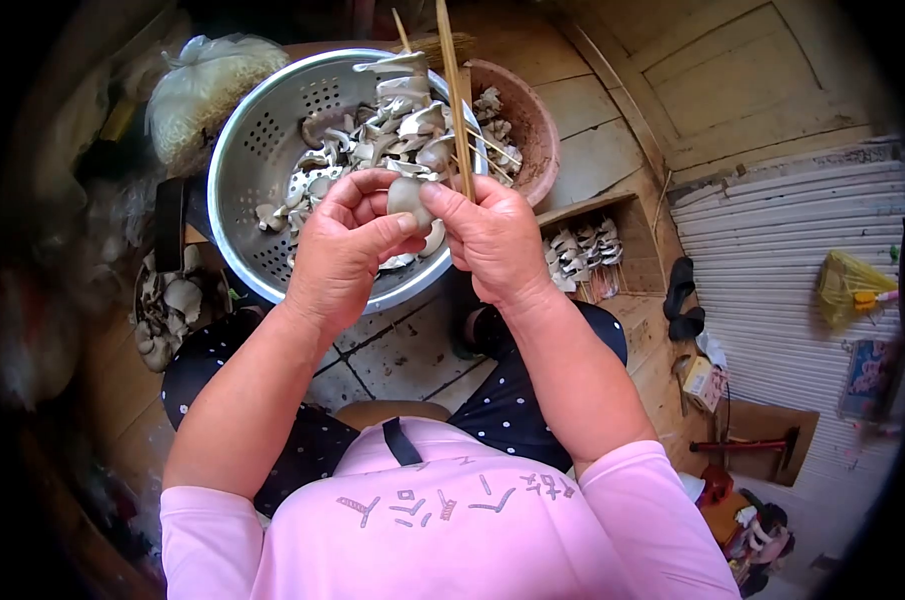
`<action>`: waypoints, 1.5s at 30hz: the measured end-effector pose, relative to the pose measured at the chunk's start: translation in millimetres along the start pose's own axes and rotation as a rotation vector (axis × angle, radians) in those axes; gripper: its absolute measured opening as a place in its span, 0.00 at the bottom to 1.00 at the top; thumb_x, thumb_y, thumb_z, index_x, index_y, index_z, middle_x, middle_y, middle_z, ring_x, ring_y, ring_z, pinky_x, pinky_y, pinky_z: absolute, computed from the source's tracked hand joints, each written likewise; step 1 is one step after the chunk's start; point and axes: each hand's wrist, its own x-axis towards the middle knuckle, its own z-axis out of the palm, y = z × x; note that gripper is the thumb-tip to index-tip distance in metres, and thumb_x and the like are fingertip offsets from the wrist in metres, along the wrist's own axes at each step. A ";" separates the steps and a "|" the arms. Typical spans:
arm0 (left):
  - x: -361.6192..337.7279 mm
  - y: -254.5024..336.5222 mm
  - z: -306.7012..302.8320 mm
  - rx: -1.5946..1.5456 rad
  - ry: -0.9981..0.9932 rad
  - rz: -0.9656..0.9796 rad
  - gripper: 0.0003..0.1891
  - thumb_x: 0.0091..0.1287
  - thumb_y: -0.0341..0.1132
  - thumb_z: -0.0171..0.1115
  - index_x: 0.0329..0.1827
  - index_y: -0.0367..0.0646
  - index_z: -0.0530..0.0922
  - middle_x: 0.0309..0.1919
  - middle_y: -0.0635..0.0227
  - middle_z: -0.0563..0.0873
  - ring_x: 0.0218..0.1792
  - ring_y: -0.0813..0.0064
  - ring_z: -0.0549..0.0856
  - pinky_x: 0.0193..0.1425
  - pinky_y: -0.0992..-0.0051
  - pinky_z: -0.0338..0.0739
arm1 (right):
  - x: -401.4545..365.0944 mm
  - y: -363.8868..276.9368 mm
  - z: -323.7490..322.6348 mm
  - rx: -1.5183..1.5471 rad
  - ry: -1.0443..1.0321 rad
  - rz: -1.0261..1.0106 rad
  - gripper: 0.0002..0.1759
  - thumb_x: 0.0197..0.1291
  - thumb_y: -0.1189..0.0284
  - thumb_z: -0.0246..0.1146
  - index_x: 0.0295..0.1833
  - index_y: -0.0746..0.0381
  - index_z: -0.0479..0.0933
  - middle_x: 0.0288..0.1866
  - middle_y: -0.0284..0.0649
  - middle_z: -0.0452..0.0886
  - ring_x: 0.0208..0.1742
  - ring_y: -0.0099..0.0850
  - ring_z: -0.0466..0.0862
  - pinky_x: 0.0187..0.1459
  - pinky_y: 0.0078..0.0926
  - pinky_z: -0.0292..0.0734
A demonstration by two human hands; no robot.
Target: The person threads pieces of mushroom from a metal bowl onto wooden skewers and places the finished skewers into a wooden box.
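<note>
Both hands meet over the near rim of a perforated metal colander (235, 215). My left hand (345, 240) is closed, pinching a pale grey oyster mushroom (407, 200) between thumb and fingers. My right hand (498, 235) is closed too, its thumb against the same mushroom. A long wooden stick (454, 90) rises from the right hand and crosses the colander rim. Thinner sticks (493, 148) show beside it. Torn oyster mushrooms (373, 140) fill much of the colander below. The right fingertips are mostly hidden.
A reddish bowl (541, 130) with mushroom pieces stands behind the colander. To the right, a wooden box (633, 225) holds skewered mushrooms (583, 255). More mushrooms (173, 305) lie at left, below a full plastic bag (198, 95). Dark slippers (683, 300) are by the ribbed wall.
</note>
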 end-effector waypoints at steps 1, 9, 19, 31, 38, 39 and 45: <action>-0.1 -0.1 -0.1 0.001 0.001 -0.001 0.22 0.60 0.22 0.67 0.56 0.37 0.71 0.44 0.62 0.84 0.43 0.71 0.86 0.50 0.69 0.84 | -0.3 -1.1 0.4 -0.030 -0.010 0.007 0.11 0.65 0.71 0.64 0.47 0.68 0.79 0.38 0.35 0.83 0.35 0.19 0.80 0.37 0.18 0.76; 0.6 -4.6 -2.4 0.013 0.054 0.011 0.25 0.59 0.24 0.69 0.59 0.36 0.69 0.44 0.62 0.84 0.43 0.73 0.85 0.52 0.72 0.82 | 2.7 5.2 1.8 -0.148 0.007 -0.026 0.11 0.64 0.71 0.66 0.45 0.68 0.80 0.36 0.35 0.83 0.35 0.18 0.79 0.38 0.18 0.76; 10.0 3.2 -9.5 -0.214 0.244 0.053 0.20 0.65 0.28 0.65 0.58 0.42 0.69 0.44 0.63 0.84 0.41 0.72 0.86 0.49 0.73 0.82 | 5.4 13.8 0.3 -0.045 0.060 -0.103 0.11 0.65 0.69 0.66 0.46 0.66 0.80 0.35 0.31 0.83 0.35 0.15 0.78 0.36 0.15 0.73; 30.7 51.4 -58.5 -0.090 0.365 0.132 0.13 0.68 0.29 0.61 0.53 0.37 0.75 0.40 0.63 0.83 0.40 0.70 0.86 0.42 0.72 0.84 | 1.7 20.9 -7.0 -0.495 -0.032 -0.106 0.12 0.65 0.66 0.64 0.42 0.65 0.80 0.28 0.28 0.77 0.29 0.15 0.71 0.32 0.18 0.68; 31.2 68.9 -70.0 -0.096 0.429 0.220 0.14 0.67 0.26 0.61 0.54 0.37 0.72 0.42 0.60 0.83 0.41 0.68 0.87 0.45 0.70 0.85 | -3.6 23.0 -10.5 -0.707 -0.051 -0.192 0.09 0.65 0.71 0.63 0.37 0.66 0.80 0.23 0.25 0.73 0.25 0.14 0.69 0.27 0.17 0.64; 30.8 69.8 -70.5 -0.091 0.418 0.222 0.14 0.66 0.26 0.62 0.53 0.37 0.73 0.41 0.60 0.83 0.41 0.68 0.87 0.45 0.71 0.86 | -4.7 21.0 -8.6 -0.694 -0.024 -0.179 0.09 0.62 0.70 0.63 0.39 0.67 0.81 0.23 0.30 0.75 0.25 0.16 0.70 0.29 0.20 0.68; 28.7 70.9 -65.4 -0.068 0.402 0.238 0.15 0.63 0.24 0.65 0.52 0.38 0.73 0.39 0.60 0.84 0.39 0.68 0.87 0.45 0.72 0.86 | -4.5 17.9 -6.1 -0.726 0.000 -0.199 0.11 0.60 0.70 0.63 0.42 0.68 0.82 0.22 0.34 0.77 0.26 0.19 0.72 0.31 0.24 0.72</action>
